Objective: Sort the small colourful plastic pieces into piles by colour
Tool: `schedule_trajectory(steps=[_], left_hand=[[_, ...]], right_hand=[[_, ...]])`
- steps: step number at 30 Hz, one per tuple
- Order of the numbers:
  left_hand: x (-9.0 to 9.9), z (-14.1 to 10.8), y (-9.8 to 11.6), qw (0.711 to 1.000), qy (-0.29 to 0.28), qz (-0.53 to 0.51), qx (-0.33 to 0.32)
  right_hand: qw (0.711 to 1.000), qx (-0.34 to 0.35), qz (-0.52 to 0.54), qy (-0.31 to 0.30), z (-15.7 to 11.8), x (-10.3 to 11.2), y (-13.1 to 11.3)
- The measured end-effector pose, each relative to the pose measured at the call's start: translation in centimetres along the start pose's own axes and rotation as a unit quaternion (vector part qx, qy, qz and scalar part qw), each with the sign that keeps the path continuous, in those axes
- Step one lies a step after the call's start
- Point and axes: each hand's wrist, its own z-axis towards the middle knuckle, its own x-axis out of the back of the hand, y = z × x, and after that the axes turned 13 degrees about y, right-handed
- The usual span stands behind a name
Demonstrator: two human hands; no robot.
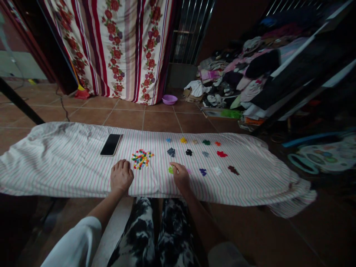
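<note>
My left hand [121, 175] lies palm down on the striped cloth, its fingers resting loosely with nothing visible in them. Just right of it is a loose pile of mixed-colour small pieces [141, 159], perhaps beads. Thumb and forefinger of my right hand [182, 177] are pinched together beside a lime-green cluster [170, 170]; whatever they hold is too small to make out. A pink cluster [189, 171] is partly hidden behind that hand. Sorted by colour, further clusters include purple [203, 172], white [217, 170], brown [233, 170], black [188, 152], dark grey [171, 152] and red [221, 154].
Along the far row sit blue [168, 140], yellow [183, 140], dark green [206, 142] and orange [217, 143] clusters. A phone [111, 145] lies at the left on the striped cloth [69, 163]. Beyond are a purple basin [169, 99] and heaped clothes [236, 74].
</note>
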Motion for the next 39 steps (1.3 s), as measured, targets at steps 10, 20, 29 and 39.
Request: schedule_trajectory(steps=[10, 20, 29, 39], left_hand=[[0.12, 0.02, 0.05, 1.000, -0.003, -0.009, 0.007], [-0.17, -0.03, -0.07, 1.000, 0.001, -0.024, 0.012], [-0.22, -0.07, -0.07, 0.999, -0.005, -0.030, 0.016], [-0.09, 0.01, 0.04, 0.999, 0.000, -0.034, 0.019]], right_hand=[[0.999, 0.045, -0.005, -0.011, -0.12, 0.20, 0.31], [0.987, 0.154, -0.028, -0.029, -0.40, 0.02, -0.46], [0.985, 0.163, -0.043, -0.035, -0.48, 0.01, -0.18], [0.986, 0.155, -0.042, -0.040, -0.38, 0.03, -0.08]])
